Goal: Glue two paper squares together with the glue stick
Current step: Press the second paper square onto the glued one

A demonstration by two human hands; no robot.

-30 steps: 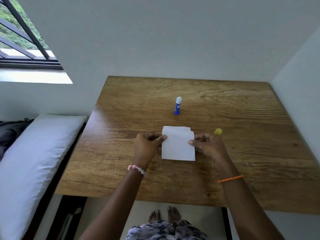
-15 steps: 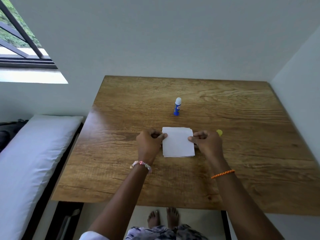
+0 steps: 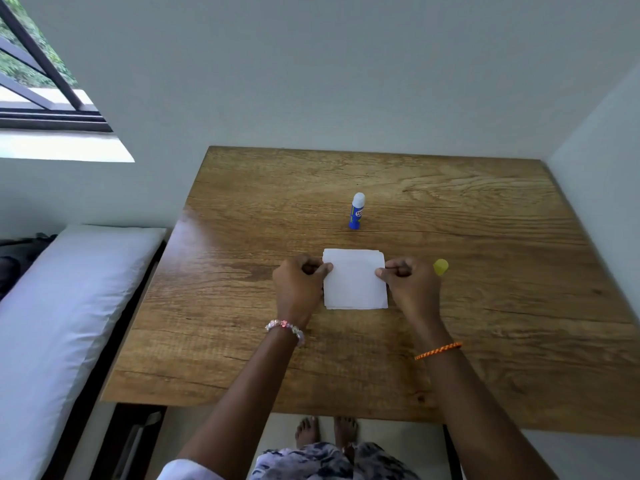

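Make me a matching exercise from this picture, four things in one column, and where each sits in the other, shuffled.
Things:
1. glue stick
2. paper squares
3. yellow cap
4. white cushion

Places:
A. pinched at both side edges by the hands, left hand and right hand
B. off the table's left side
C. upright, beyond the paper
D. on the table behind the right hand

Pairs: 1-C, 2-A, 3-D, 4-B
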